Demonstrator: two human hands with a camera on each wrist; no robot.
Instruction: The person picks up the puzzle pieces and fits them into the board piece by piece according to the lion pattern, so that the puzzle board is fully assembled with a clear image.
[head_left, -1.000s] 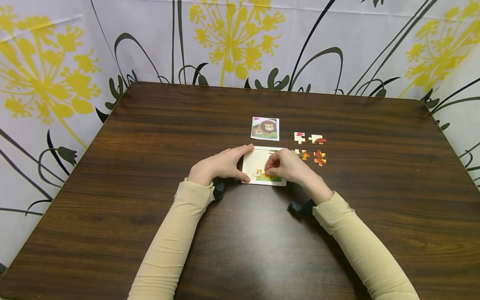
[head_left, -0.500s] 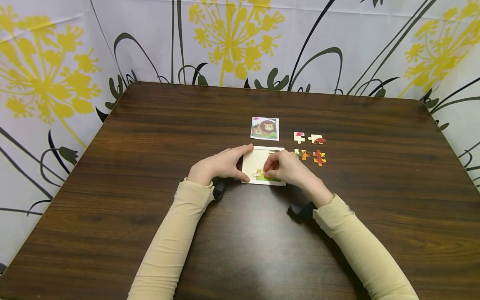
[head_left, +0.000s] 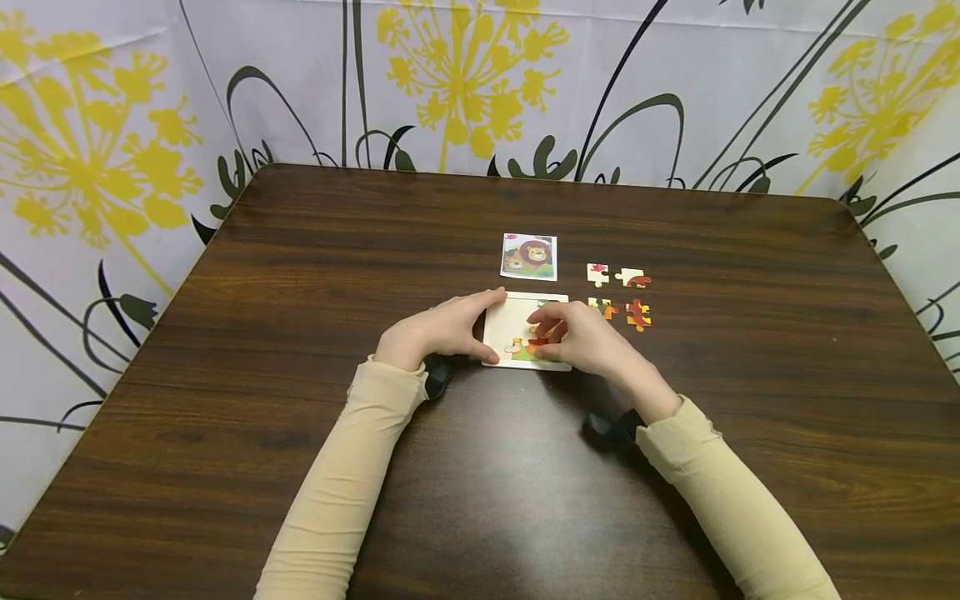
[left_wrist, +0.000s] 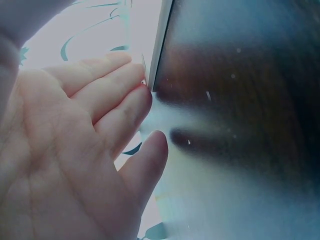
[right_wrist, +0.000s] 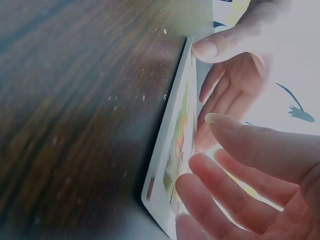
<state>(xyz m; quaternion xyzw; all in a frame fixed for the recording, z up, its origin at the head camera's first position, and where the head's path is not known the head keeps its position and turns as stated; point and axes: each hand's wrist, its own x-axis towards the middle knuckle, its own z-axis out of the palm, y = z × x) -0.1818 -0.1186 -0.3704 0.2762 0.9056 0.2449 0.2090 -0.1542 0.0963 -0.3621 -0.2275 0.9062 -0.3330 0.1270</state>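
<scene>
A pale puzzle tray (head_left: 498,325) lies on the table, with several lion-picture jigsaw pieces (head_left: 522,352) along its lower right part. My left hand (head_left: 442,329) rests at the tray's left side, thumb on the lower corner and forefinger on the upper one. In the left wrist view its fingers are straight. Over the tray's right half hovers my right hand (head_left: 588,337), its thumb parted from the loosely bent fingers. The right wrist view shows nothing between them, with the tray (right_wrist: 165,137) just beside the fingertips. Part of the fitted pieces is hidden under this hand.
Behind the tray lies a square lion picture card (head_left: 528,257). Right of it are several loose jigsaw pieces: a pink-marked one (head_left: 597,274), a white-and-red one (head_left: 633,278), a green-and-orange one (head_left: 602,308) and a red one (head_left: 638,314). A patterned curtain (head_left: 465,92) hangs behind the table.
My right thumb and fingers, pinched together over the fitted pieces before, have spread apart, and that wrist has shifted slightly right. More red and orange of the pieces shows. My left hand stays put.
</scene>
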